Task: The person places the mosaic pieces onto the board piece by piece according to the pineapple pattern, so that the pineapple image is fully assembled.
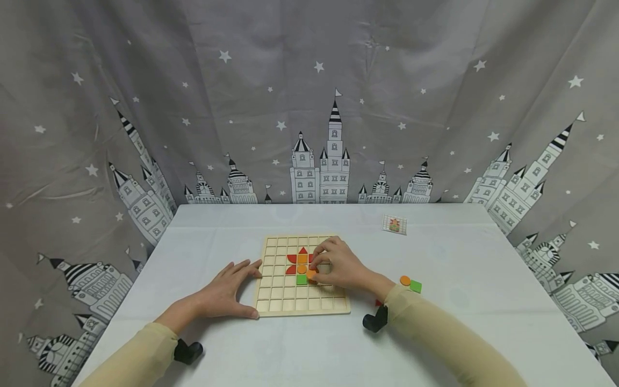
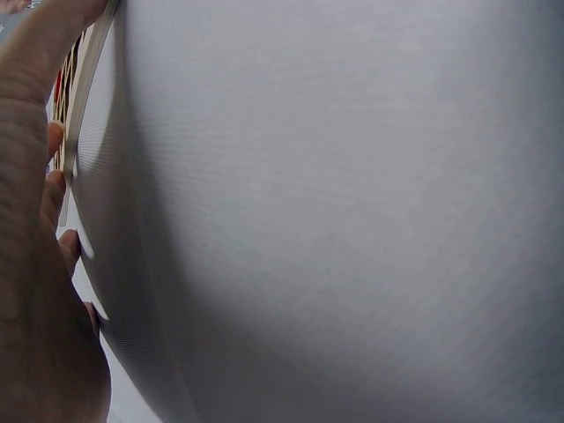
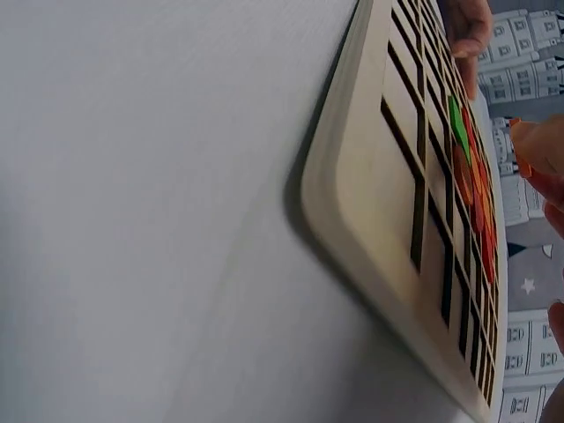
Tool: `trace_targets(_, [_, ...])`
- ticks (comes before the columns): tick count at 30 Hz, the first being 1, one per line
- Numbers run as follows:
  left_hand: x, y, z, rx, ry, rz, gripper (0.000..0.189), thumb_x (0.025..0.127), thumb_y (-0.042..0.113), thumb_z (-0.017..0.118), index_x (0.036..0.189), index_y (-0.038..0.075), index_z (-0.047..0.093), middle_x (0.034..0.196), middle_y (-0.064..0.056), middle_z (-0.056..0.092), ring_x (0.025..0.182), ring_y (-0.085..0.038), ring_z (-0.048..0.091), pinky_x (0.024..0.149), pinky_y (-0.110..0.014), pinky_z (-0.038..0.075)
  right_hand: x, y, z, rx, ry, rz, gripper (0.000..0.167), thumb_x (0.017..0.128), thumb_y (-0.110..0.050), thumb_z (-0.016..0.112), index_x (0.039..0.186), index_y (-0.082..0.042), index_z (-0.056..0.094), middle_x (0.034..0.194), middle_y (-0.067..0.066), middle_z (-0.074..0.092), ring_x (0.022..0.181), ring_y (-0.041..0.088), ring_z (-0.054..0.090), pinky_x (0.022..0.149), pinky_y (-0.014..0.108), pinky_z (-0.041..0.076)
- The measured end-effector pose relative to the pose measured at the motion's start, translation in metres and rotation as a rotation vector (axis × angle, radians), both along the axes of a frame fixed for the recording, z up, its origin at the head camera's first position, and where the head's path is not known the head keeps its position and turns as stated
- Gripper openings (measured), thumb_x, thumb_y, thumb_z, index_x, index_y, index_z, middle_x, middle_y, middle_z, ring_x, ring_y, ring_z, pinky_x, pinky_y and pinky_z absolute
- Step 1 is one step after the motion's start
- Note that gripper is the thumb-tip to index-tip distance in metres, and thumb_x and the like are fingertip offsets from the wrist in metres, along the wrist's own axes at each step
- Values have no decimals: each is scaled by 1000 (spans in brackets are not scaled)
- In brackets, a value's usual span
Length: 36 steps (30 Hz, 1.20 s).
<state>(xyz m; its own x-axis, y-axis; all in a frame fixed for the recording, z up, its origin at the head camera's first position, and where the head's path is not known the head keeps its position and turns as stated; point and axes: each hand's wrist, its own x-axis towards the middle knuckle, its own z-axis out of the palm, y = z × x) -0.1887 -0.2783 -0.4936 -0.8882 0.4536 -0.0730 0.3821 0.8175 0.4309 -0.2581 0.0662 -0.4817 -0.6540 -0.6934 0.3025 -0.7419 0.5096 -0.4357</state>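
Note:
A square wooden grid board (image 1: 275, 306) lies on the table. My right hand (image 1: 338, 263) is over its middle, pinching a small orange piece (image 3: 520, 148) between thumb and fingers, just above the board in the right wrist view. Under and beside that hand, in the grid, sit a red triangle (image 1: 303, 251), an orange square (image 1: 302, 259), an orange disc (image 1: 302, 269), a green square (image 1: 301, 279) and several red curved pieces (image 1: 291, 259). My left hand (image 1: 222, 293) rests at the board's left edge with fingers spread, its thumb tip at the near left corner.
Right of the board, near my right wrist, lie an orange disc (image 1: 405, 280), a green square (image 1: 415, 286) and a partly hidden red piece (image 1: 378, 303). A small pattern card (image 1: 394, 224) lies at the back right of the white table (image 1: 290, 349). Behind hangs a grey castle-print curtain (image 1: 271, 64).

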Motion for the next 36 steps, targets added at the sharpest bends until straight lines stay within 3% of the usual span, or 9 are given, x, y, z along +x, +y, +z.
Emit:
trace_targets(14, [-1,0,1,17,-12,-19,90,67,81,75,133,25,50,166,-3,30,153,-39,21,124,-62,6,3,-42,-6,104,-19,18,15,88,-42,80,98,-30,80,121,-10,62,124,16,45,107,41,40])
trace_targets(21, [0,-1,1,21,-8,-22,90,68,80,76,134,25,51,166,-3,30,153,-39,21,124,-62,7,3,-50,-10,128,25,5,15,88,-42,79,99,-31,80,120,-10,63,125,16,45,109,40,39])
trace_targets(36, [0,-1,1,25,-10,-23,89,68,80,76,134,25,51,166,-2,30,153,-38,20,124,-61,6,6,-52,-11,120,7,-6,15,90,-40,78,100,-30,81,116,-10,64,123,16,46,107,39,41])
